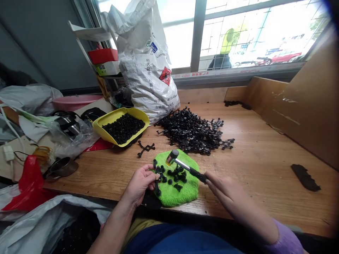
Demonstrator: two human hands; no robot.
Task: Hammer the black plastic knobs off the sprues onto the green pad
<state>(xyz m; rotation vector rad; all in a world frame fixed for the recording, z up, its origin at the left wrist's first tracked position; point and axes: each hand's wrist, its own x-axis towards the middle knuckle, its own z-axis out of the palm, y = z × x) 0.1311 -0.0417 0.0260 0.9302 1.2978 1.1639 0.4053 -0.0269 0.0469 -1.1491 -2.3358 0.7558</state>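
With thumb and fingers pinched, my left hand point(143, 181) holds a jointed black plastic piece point(160, 173) at the left side of a fuzzy green cloth point(173, 199). My right hand point(221, 187) grips the black handle of a small mallet point(185, 166). Its dark-faced head is raised over the cloth, just right of the black piece. Several loose black parts point(178, 173), some with round caps, lie on the cloth under the mallet. Behind the cloth, one more jointed black piece point(146, 148) rests on the wooden table.
A heap of black pieces point(193, 130) covers the table's middle. Left of it sits a yellow tub point(106, 121) of small black parts, before a tall white sack point(145, 67). A metal cup point(62, 167) stands at left. A cardboard panel point(307, 95) borders the right side.
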